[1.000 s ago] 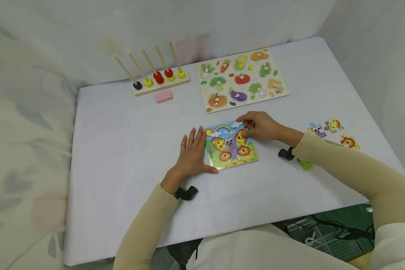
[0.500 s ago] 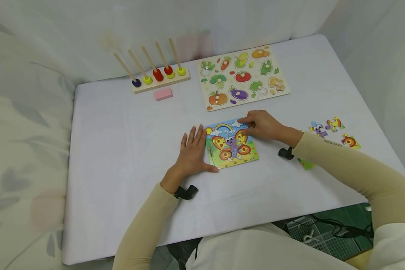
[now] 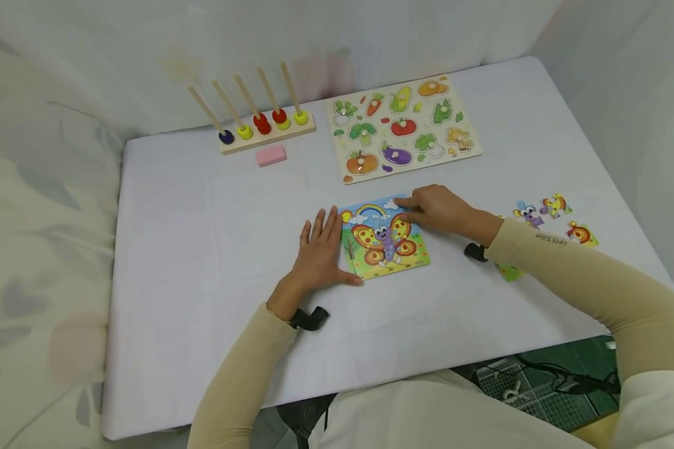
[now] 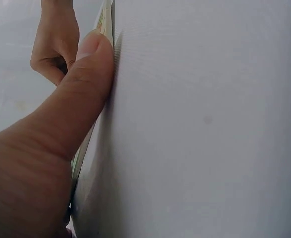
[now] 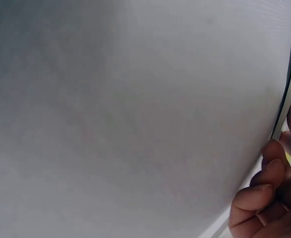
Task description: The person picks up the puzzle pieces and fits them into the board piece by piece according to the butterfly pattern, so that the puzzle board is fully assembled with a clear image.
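A square butterfly picture puzzle (image 3: 386,246) lies flat on the white table, angled slightly. Along its left edge my left hand (image 3: 319,265) rests with straight fingers, the thumb at the lower left corner. The left wrist view shows that thumb (image 4: 88,74) against the puzzle's thin edge (image 4: 108,20). At the upper right corner my right hand (image 3: 440,209) grips the puzzle with thumb and index finger. Its other fingers (image 5: 257,198) are curled beside the edge in the right wrist view. Whether a separate piece is between the fingertips is hidden.
Several loose jigsaw pieces (image 3: 581,234) lie at the right, partly behind the right sleeve. A vegetable peg puzzle (image 3: 404,130) is at the back. Left of it stand a bead stacker (image 3: 268,134) with upright wooden rods and a pink block (image 3: 271,156).
My right thumb and index finger have shifted slightly and come a little closer together at the puzzle's corner. The left hand stays along the left edge.
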Tool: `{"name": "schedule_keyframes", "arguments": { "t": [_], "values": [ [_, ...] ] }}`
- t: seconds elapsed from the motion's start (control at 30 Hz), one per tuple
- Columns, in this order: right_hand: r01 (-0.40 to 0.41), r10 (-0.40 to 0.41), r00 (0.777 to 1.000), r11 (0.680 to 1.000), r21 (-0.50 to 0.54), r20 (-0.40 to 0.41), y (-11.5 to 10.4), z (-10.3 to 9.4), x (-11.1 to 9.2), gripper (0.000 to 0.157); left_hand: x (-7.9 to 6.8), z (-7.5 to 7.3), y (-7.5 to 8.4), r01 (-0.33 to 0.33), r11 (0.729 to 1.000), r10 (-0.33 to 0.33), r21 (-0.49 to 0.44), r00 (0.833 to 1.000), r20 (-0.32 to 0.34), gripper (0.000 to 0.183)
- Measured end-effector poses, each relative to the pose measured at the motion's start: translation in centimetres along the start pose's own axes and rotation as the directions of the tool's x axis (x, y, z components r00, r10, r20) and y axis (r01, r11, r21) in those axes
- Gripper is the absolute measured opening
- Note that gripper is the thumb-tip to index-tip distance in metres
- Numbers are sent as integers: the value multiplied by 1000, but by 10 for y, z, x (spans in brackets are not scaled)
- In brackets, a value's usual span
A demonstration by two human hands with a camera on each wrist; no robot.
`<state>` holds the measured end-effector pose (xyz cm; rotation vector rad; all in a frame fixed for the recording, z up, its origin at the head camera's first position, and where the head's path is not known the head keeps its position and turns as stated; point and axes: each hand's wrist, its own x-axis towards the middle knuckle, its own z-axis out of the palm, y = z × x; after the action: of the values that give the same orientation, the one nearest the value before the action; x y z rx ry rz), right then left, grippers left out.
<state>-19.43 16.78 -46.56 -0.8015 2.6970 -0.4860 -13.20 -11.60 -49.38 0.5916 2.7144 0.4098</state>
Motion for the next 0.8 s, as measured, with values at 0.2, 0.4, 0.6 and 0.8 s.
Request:
{"name": "schedule_keyframes", "arguments": {
  "t": [0.2, 0.4, 0.6, 0.8],
  "values": [
    [-33, 36, 998, 997, -68, 43, -3, 0, -1, 46, 1, 0, 1, 4, 1000, -4, 2, 1000, 5, 145],
    [-42, 44, 998, 997, -60, 34, -3, 2, -2, 46, 0, 0, 2, 11, 1000, -11, -1, 1000, 11, 145],
    [-105, 105, 994, 994, -2, -38, -2, -1, -12, 54, 0, 1, 3, 4, 1000, -4, -6, 1000, 22, 145],
    [-183, 180, 961, 983, 7, -212, 18, -39, -49, 40, -1, 0, 0, -6, 1000, 6, -15, 1000, 12, 145]
  ]
}}
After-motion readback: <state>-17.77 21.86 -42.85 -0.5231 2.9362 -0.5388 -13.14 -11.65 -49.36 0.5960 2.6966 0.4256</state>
